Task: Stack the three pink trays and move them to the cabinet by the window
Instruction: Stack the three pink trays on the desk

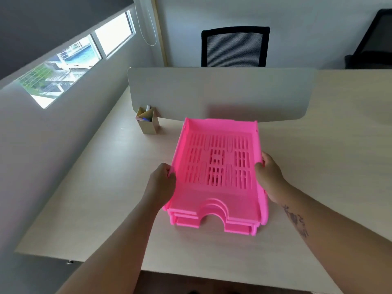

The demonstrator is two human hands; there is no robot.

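A stack of pink trays (216,200) with slotted bottoms sits in the middle of the pale wooden desk (89,187). The top tray is nested on the ones below; their front edges with arched cut-outs show in steps at the near end. My left hand (162,183) grips the left side wall of the stack. My right hand (270,177) grips the right side wall. Whether the stack rests on the desk or is just lifted I cannot tell. No cabinet is in view.
A beige pen holder (147,120) with markers stands at the back left, against a low divider panel (220,92). A black mesh chair (234,47) is behind the divider. A window (70,62) runs along the left wall.
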